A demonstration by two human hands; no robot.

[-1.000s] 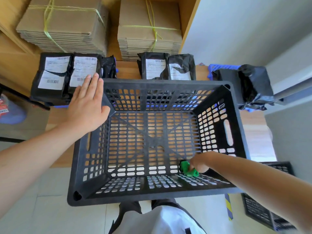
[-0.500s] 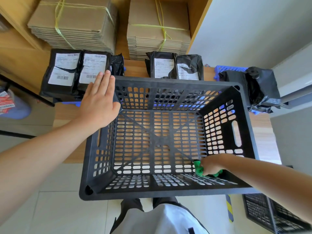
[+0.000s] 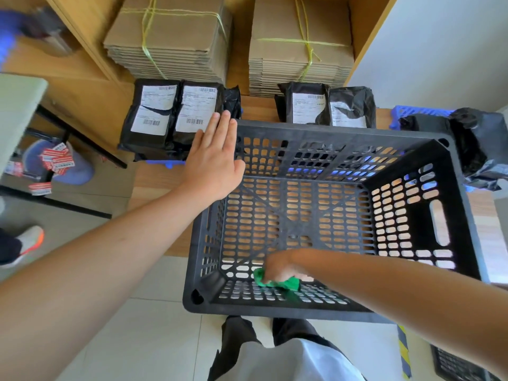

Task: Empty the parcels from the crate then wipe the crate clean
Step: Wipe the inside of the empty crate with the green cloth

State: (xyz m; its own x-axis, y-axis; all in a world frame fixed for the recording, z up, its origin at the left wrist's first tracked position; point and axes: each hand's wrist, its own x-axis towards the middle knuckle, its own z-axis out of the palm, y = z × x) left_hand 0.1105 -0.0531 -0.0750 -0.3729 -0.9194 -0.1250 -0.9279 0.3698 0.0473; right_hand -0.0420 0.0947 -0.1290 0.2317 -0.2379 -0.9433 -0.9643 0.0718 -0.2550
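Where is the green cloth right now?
In the head view, the green cloth sits inside the black crate, on its floor by the near wall, gripped by the right hand.

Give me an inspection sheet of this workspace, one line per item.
Surface: wooden table, black crate overhanging its near edge.
Job's things: crate empty of parcels; green cloth at its near inside wall; black parcels on the table behind it.
Clutter: tied cardboard bundles behind the parcels.
Hands: left hand flat on the crate's left rim; right hand grips the cloth.
Cables: nothing seen.
Surroundings: tiled floor, blue tub of labels, second crate lower right.
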